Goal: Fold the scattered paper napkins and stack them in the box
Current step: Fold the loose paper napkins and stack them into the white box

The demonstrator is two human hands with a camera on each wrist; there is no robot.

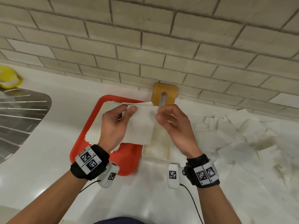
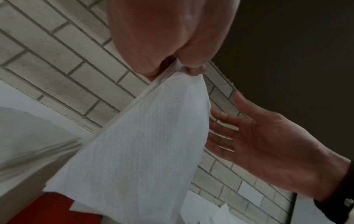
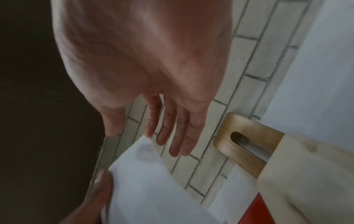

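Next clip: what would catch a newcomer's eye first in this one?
First, the white napkin held up mid-frame: the left hand grips its left edge with the thumb on top, while the right hand meets its upper right corner. Under it sit a bright red tray bearing a napkin stack and, beside the tray, the cream box. A heap of loose napkins sprawls on the counter to the right.

White napkin (image 1: 140,125) seen, faintly ribbed. Tray (image 1: 129,162) red. Box (image 1: 155,152) cream; lid (image 1: 164,92) wood-brown. Wall tiles (image 1: 161,38) pale grey-beige, laid in brick pattern, grey grout. Counter (image 1: 48,183) white. Loose napkins (image 1: 242,136) white. Wristbands (image 1: 90,162) black, with black-and-white square markers. Yellow object (image 1: 9,76) at far left.
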